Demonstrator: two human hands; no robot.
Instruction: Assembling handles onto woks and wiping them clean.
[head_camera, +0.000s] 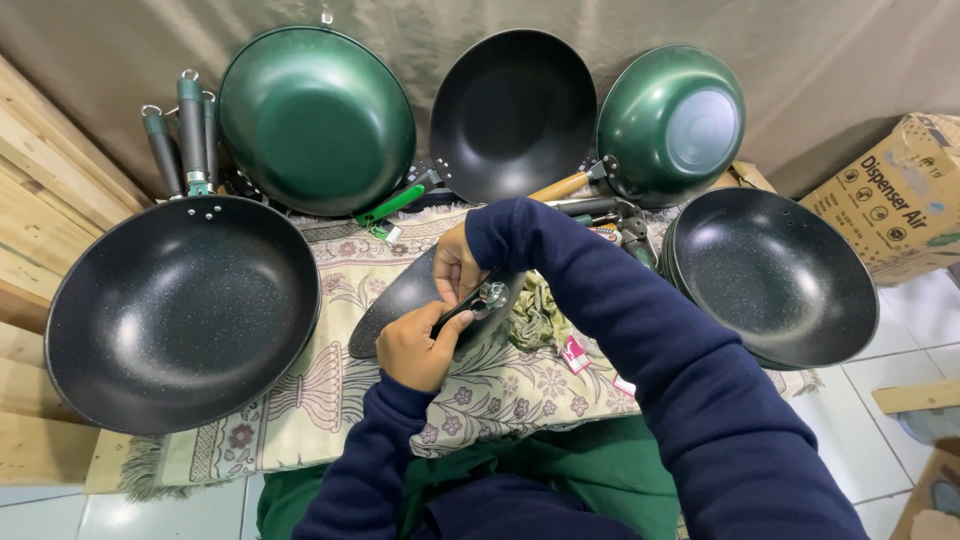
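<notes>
Clenched around a dark wrench handle (452, 316), the left hand (415, 348) makes a tight grip; the tool's long axis rises from this grip up and right, its shiny head (491, 294) ending at the right hand (456, 264), whose fingers pinch there against a dark pan (405, 300) tilted on the patterned mat (300, 400). Beyond the grip, left, lies a large black wok (180, 310); right, stacked black woks (775, 275); farthest, two green woks (315, 120) lean on the curtain.

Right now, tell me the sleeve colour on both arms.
Dark navy blue sleeves, clearest in the head view.
</notes>
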